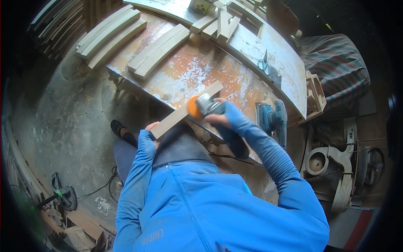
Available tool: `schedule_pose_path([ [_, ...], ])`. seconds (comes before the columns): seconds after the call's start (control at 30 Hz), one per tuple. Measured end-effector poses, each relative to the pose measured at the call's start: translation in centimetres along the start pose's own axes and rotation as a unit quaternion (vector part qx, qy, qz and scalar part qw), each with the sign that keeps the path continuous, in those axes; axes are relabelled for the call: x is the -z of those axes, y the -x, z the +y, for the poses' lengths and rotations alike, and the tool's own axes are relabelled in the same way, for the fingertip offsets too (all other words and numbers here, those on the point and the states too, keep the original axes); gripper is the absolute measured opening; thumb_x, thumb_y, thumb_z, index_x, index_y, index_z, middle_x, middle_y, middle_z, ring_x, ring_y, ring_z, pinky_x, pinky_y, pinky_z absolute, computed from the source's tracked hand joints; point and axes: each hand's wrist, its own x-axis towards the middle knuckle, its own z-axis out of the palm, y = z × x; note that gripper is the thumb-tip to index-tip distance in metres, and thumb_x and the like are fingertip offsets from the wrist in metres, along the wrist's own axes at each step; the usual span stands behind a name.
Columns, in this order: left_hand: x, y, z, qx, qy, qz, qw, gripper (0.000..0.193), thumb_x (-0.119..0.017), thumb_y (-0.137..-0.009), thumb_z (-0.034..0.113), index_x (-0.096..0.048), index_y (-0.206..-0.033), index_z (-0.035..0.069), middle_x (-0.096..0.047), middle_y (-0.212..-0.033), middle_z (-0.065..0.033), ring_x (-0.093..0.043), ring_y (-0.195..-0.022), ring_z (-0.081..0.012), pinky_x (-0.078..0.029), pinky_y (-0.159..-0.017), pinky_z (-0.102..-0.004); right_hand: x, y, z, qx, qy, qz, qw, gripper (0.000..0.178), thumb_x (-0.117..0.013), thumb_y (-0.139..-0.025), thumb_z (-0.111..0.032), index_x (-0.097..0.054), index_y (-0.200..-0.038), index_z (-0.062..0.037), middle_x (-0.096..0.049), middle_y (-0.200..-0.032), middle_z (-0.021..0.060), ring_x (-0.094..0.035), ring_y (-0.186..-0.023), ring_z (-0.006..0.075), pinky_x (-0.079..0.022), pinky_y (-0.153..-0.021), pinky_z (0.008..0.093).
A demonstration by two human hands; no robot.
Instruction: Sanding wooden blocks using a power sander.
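Here, the left hand is gripping a board by one end; the right hand is clutching a grinder over it.

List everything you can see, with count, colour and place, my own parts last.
wood strip: one, pale, centre
grinder: one, silver with orange disc, over the strip
table: one, mottled orange and white, centre
panel: one, whitish, table's far right
loose strips: several, pale, table's far side
container: one, yellowish, top edge
scissors: one, bluish handles, on panel
sander: one, teal, table's right
cloth: one, striped, upper right
stacked boards: many, brown, upper left
floor tool: one, black, lower left
shoe: one visible, dark, left of table
jacket: one, blue, lower centre
left grip: one, blue-cuffed, strip's near end
right grip: one, blue-cuffed, on grinder
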Motion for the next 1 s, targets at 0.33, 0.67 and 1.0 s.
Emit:
schedule_pose_path([
  [0.33,0.4,0.3,0.4,0.013,0.021,-0.010,1.000,0.052,-0.070,-0.076,-0.019,-0.065,-0.122,0.005,-0.068,-0.111,-0.0110,-0.065,-0.100,-0.0194,-0.054,-0.090,-0.0313,6.5,-3.3,3.0,0.007,-0.062,0.130,0.990,0.044,-0.082,-0.077,-0.031,-0.066,-0.102,0.0020,-0.071,-0.084,0.0089,-0.068,-0.073,0.0170,-0.056,-0.067,0.0291],
  [0.67,-0.1,-0.1,0.5,0.068,0.044,-0.023,0.996,0.053,-0.081,-0.075,-0.006,-0.064,-0.124,0.005,-0.070,-0.112,-0.0079,-0.065,-0.103,-0.0153,-0.053,-0.093,-0.0315,-5.1,-1.0,-4.7,0.038,0.053,-0.143,0.988,0.101,-0.090,-0.065,-0.043,-0.043,-0.137,0.0106,-0.064,-0.118,0.0205,-0.062,-0.109,0.0244,-0.048,-0.097,0.0315],
  [1.0,0.5,-0.2,3.0,0.113,0.054,-0.049,0.991,0.047,-0.080,-0.078,-0.003,-0.065,-0.122,0.002,-0.071,-0.110,-0.0072,-0.066,-0.099,-0.0133,-0.054,-0.090,-0.0302,-8.4,-0.5,-6.1,0.065,0.052,-0.181,0.980,0.100,-0.089,-0.067,-0.044,-0.042,-0.138,0.0079,-0.063,-0.118,0.0206,-0.062,-0.110,0.0251,-0.049,-0.097,0.0327],
])
